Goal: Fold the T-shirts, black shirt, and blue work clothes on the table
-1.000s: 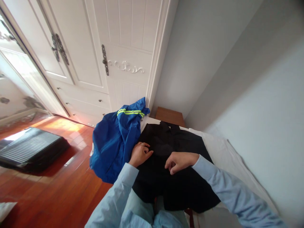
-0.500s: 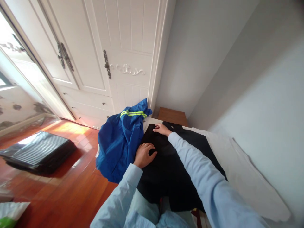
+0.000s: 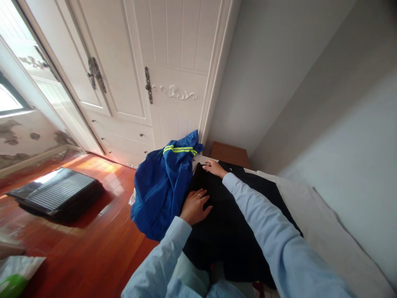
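A black garment (image 3: 229,223) lies spread over a white-covered surface in front of me; its exact kind I cannot make out. My left hand (image 3: 195,205) rests flat on its left side, fingers apart, a ring on one finger. At the garment's far edge my right hand (image 3: 214,167) pinches the black cloth between thumb and fingers, lifting the edge slightly. Left of it, touching my left hand's side, a blue jacket (image 3: 164,186) with yellow-green reflective stripes lies heaped and hangs over the edge.
A white wardrobe (image 3: 176,54) stands ahead. Beside it is a brown wooden box or stool (image 3: 231,153). A white sheet (image 3: 322,231) extends right, along the grey wall (image 3: 350,136). On the wooden floor (image 3: 102,248) lie a plastic-wrapped black package (image 3: 62,192) and a white-green bag (image 3: 18,275).
My left hand has flattened and spread its fingers on the black cloth. My right hand has raised the cloth's far edge a little. The view has shifted slightly left.
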Action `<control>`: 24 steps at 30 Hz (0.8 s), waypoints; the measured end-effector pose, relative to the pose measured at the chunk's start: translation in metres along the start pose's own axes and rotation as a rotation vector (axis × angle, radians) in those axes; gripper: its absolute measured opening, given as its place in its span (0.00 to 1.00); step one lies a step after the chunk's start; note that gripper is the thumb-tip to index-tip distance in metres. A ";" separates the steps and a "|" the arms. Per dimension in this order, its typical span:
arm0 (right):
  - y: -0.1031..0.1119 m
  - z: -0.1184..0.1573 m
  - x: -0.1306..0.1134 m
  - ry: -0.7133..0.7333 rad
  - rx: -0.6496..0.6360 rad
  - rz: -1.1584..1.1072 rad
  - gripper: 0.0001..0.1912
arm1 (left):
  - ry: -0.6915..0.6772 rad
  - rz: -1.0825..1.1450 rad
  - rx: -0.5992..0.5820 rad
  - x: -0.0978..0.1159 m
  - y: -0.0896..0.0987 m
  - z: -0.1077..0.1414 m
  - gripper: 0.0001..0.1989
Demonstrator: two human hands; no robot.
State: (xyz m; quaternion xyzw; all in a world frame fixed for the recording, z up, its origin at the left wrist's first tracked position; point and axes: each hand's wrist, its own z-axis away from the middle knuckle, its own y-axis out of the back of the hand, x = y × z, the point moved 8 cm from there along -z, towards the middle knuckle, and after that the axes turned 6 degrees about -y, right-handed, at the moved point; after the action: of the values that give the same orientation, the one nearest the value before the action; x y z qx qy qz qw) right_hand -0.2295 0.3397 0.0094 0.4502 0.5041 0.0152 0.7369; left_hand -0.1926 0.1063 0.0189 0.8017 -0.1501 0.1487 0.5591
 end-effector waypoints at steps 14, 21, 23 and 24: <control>0.069 0.123 0.052 -0.109 -0.261 0.011 0.26 | 0.018 0.008 0.067 -0.001 0.006 -0.003 0.15; 0.048 0.112 0.056 -0.282 -0.206 0.015 0.20 | 0.016 0.009 0.070 0.000 0.008 -0.004 0.14; 0.035 0.102 0.052 -0.281 -0.223 0.054 0.16 | 0.019 0.008 0.068 -0.001 0.008 -0.004 0.14; 0.031 0.097 0.050 -0.274 -0.232 0.075 0.14 | 0.021 0.009 0.068 -0.001 0.009 -0.004 0.14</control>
State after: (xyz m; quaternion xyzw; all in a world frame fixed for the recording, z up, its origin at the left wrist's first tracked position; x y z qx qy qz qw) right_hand -0.1179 0.3190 0.0023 0.3785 0.3766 0.0390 0.8446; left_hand -0.1975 0.1076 0.0271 0.8179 -0.1429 0.1646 0.5325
